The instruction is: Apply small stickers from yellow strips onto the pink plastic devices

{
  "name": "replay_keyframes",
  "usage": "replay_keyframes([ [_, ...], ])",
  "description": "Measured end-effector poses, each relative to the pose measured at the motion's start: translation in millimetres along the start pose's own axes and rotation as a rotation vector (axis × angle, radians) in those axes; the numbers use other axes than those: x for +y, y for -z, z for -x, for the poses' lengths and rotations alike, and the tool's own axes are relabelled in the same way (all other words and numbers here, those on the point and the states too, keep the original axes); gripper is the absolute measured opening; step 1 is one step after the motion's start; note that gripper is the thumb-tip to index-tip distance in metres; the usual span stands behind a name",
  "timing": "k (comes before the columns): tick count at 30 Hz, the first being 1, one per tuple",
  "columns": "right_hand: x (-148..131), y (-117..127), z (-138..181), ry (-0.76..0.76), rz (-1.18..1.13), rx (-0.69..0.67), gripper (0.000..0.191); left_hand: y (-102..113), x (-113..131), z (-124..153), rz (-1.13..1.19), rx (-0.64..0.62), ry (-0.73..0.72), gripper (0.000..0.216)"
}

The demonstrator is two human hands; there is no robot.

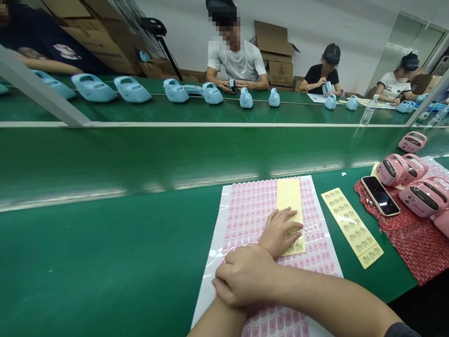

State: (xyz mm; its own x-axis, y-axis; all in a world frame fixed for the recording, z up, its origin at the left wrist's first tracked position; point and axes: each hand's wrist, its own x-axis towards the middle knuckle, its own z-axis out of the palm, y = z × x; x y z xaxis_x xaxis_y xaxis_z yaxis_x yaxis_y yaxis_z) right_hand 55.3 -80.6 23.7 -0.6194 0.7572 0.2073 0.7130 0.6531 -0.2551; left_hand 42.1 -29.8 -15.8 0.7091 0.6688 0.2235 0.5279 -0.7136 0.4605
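A clear sheet of several small pink stickers (245, 206) lies on the green table in front of me. On it rests a yellow label strip (289, 194). My left hand (280, 231) lies flat on the lower part of that strip, fingers stretched out and holding nothing. My right hand (242, 276) crosses over from the right, its fingers curled round my left wrist.
A second yellow label strip (351, 227) lies to the right, then a phone (380, 195) and several pink devices (391, 169) on red bubble wrap (417, 243). Beyond the green conveyor belt (140, 154) stand several blue devices (132, 89) and a water bottle (368, 111). Other people sit at work there.
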Motion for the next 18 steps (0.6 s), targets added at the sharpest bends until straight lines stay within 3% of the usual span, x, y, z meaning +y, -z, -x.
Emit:
replay_keyframes([
  [18,0.7,-0.4,-0.6,0.002,0.013,0.008,0.025,-0.6,-2.1,-1.0,0.035,0.009,0.025,0.009],
])
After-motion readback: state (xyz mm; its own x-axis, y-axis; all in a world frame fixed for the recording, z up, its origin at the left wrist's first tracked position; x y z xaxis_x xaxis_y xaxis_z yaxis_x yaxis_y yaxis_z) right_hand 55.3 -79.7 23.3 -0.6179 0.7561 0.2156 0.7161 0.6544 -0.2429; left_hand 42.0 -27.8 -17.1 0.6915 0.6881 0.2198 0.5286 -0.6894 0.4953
